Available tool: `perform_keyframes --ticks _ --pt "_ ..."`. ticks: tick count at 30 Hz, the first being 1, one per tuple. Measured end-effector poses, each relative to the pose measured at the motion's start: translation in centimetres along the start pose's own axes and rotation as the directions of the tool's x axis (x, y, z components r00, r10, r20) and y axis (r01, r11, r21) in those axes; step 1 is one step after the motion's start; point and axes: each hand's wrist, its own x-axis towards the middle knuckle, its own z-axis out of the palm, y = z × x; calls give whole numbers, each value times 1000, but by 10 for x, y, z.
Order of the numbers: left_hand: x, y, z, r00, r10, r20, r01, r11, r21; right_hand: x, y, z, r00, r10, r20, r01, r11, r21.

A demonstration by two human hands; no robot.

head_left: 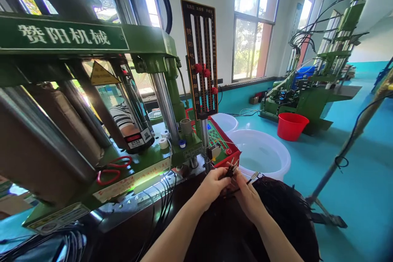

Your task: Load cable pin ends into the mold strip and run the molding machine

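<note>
In front of me, my left hand [213, 186] pinches a small bunch of black cable ends [231, 170] with metal tips pointing up. Close against it, my right hand [250, 202] has its fingers closed on black cable too. A cable plug with a metal end [254, 176] sticks out to the right of those fingers. Which strands each hand grips is partly hidden by the fingers. Thin black cables [166, 198] hang from the front of the green press to the left of my hands. A dark heap of black strands [281, 200] lies right of my right hand.
The green press [153, 45] fills the left side, with red-handled scissors [109, 176] on its bed. A red-edged control panel [219, 137] stands just beyond my hands. Behind are a white tub [285, 166], a red bucket [291, 127] and another green machine [319, 102]. A pole stand [331, 168] is at right.
</note>
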Motion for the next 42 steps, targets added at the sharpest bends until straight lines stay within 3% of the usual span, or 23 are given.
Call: perform_keyframes --ticks 5,8,11,14,19,25,32,35,37,39,42 --pt "9 -7 1 994 8 108 -16 997 70 4 -5 6 987 153 45 -156 986 61" --pt "1 -18 -3 989 149 -14 -139 945 296 9 -3 8 988 151 -30 -148 985 92" --pt "-20 -35 -16 947 294 -131 -158 779 607 15 2 6 989 123 -85 -113 987 112" --pt "-46 -59 -36 932 317 -175 -43 577 815 21 6 6 988 128 -82 -115 982 148" --pt "-71 -91 -54 922 283 -264 137 399 907 29 11 14 987 153 -46 -141 971 196" --pt "-85 -92 -65 936 274 -220 185 149 971 40 24 5 962 210 -174 -150 941 304" --pt "-101 -86 -71 892 412 -187 151 118 981 38 25 11 950 229 -214 -125 903 411" --pt "-116 -91 -80 824 521 -222 98 253 962 36 29 13 955 244 -171 -162 907 390" --pt "-138 -94 -97 764 553 -332 123 381 916 36 32 11 951 269 -153 -195 905 379" --pt "-169 -99 -121 725 489 -485 240 482 843 37 35 9 949 267 -164 -192 909 369" --pt "-220 -107 -149 775 285 -564 383 497 778 39 34 12 949 255 -185 -173 912 372"
